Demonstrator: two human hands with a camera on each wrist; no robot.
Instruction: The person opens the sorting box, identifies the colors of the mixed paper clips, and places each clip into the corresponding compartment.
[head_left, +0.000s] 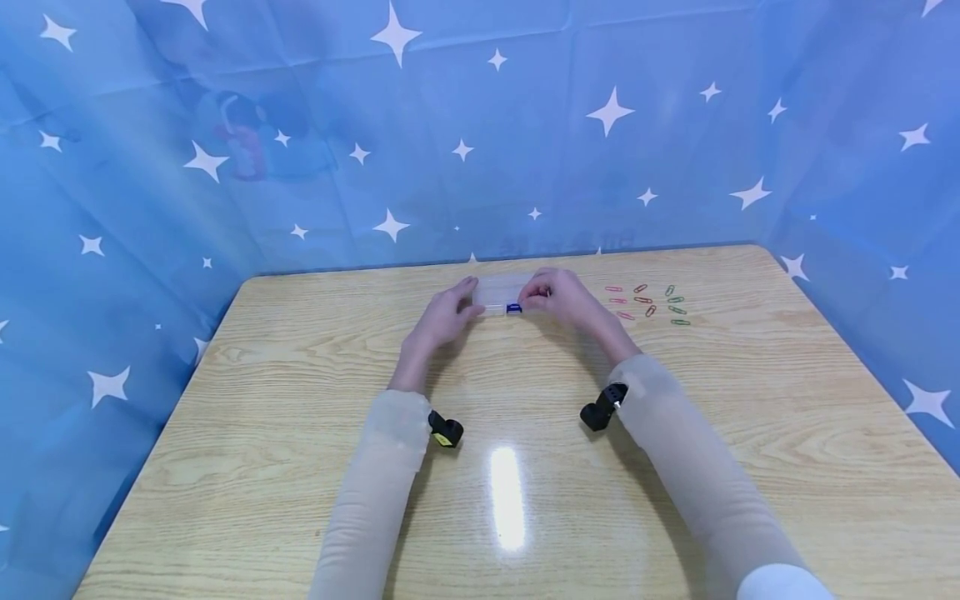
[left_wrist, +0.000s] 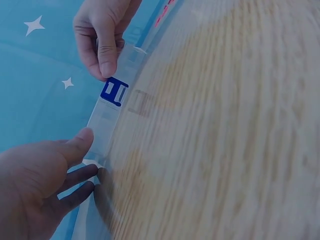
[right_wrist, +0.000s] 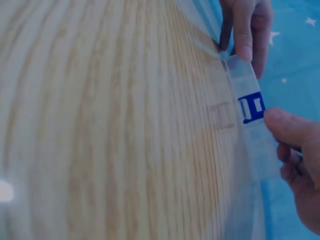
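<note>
A clear plastic box (head_left: 501,290) with a blue latch (head_left: 513,308) on its front lies near the table's far edge. My left hand (head_left: 444,317) holds its left end, thumb at the front and the other fingers round the end. At the right, my right hand (head_left: 566,298) pinches the box's upper edge by the latch, its fingers bent. In the right wrist view the right thumb (right_wrist: 285,125) sits right at the edge of the latch. The lid appears closed over the box, and the right hand hides part of its right side.
Right of the box, small paper clips lie in columns: pink clips (head_left: 617,301), red clips (head_left: 642,300) and green clips (head_left: 678,311). The wooden table (head_left: 517,383) ends at a blue star-patterned curtain (head_left: 450,150) behind it.
</note>
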